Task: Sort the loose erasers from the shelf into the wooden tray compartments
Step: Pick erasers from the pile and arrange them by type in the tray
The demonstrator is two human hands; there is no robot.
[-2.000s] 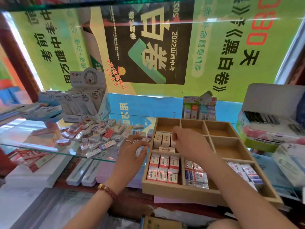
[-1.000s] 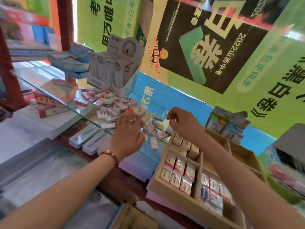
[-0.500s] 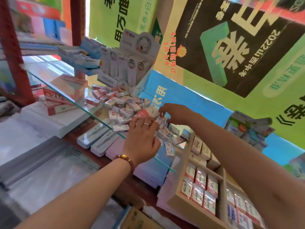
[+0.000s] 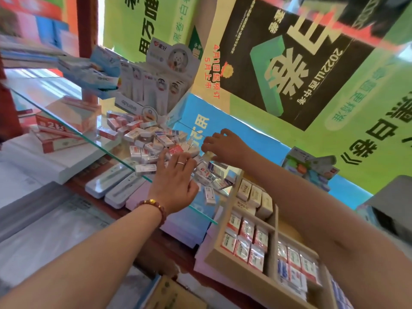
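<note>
**Picking from the heap, tray waiting**

The step in hand looks like the pick. Both hands are at the loose erasers [image 4: 151,143] heaped on the glass shelf [image 4: 66,121], just left of the wooden tray [image 4: 245,276]. The left hand [image 4: 176,184] lies on the heap, fingers straight and spread, holding nothing. The right hand [image 4: 223,146] curls down at the heap's far edge (whether its fingers pinch an eraser, I cannot tell). The next move calls for a sure pinch on one eraser, then a carry to the compartment with matching labels.
</note>
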